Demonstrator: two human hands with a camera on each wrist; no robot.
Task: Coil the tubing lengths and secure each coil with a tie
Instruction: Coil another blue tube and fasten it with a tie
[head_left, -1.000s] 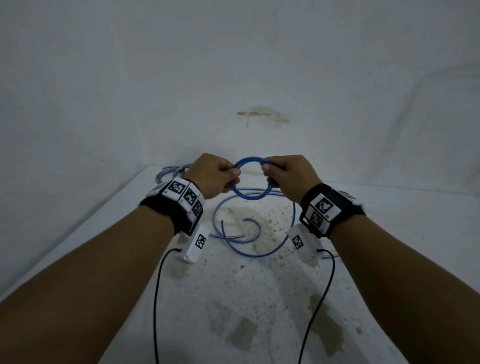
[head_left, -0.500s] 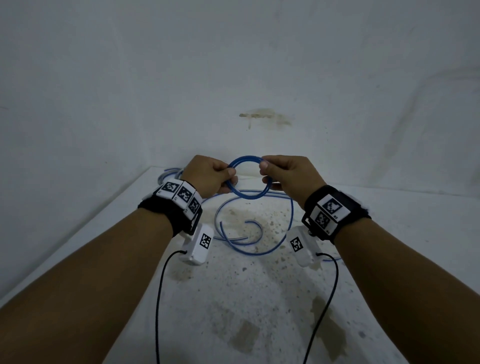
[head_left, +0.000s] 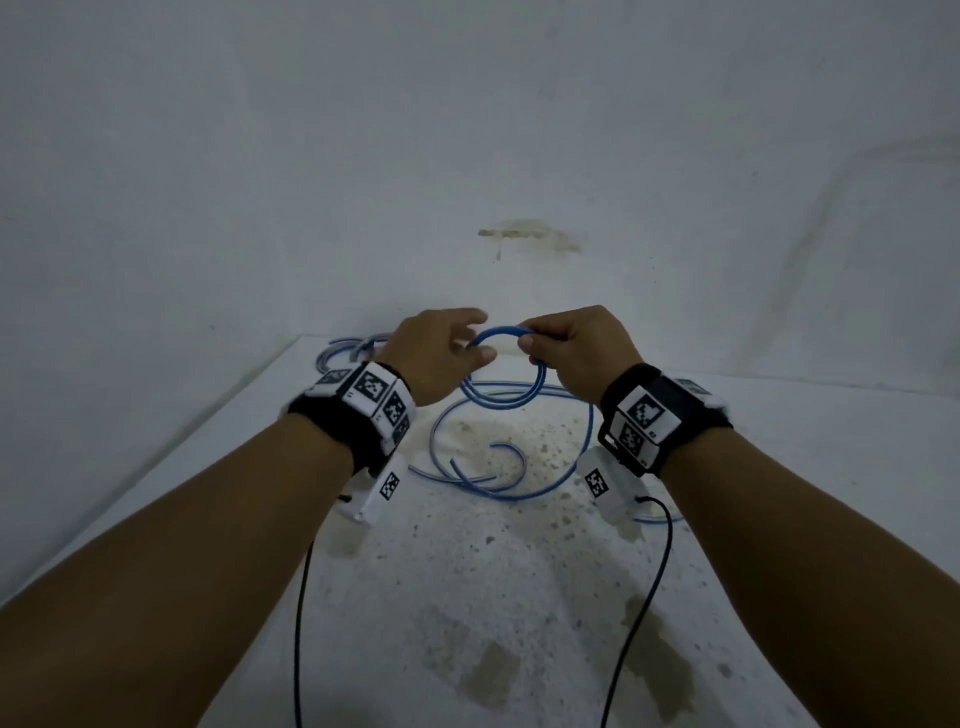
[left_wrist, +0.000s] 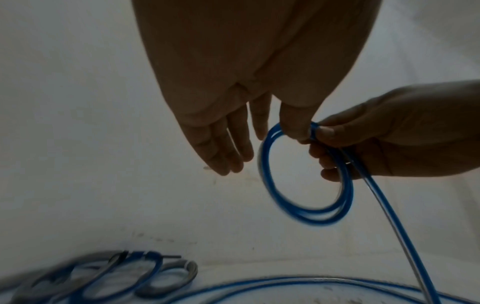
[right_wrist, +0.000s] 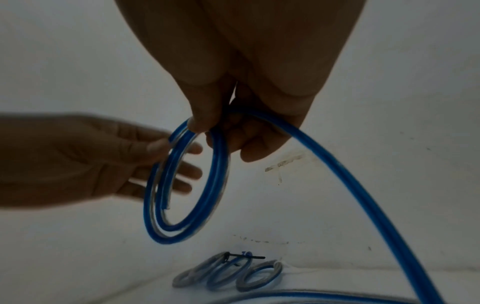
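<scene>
Fingertips of the right hand (head_left: 582, 348) pinch the top of a small blue tubing coil (right_wrist: 187, 185), held above the table (head_left: 779, 467). Beside it, the left hand (head_left: 441, 358) is spread, gripping nothing, perhaps brushing the loop. Light, springy tubing likely unwinds if released; hold where the turns cross. Its slack tail (head_left: 519, 467) trails below.

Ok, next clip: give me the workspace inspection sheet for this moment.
Surface: white table, stained and speckled.
Job's things: blue coil held up; loose tubing trails on the table; finished coils at the back, one with a black tie.
Clutter: nothing seen.
Hands: right hand pinches the coil; left hand has fingers spread beside it.
Cables: black wrist-camera leads.
Surroundings: white wall, stained.
</scene>
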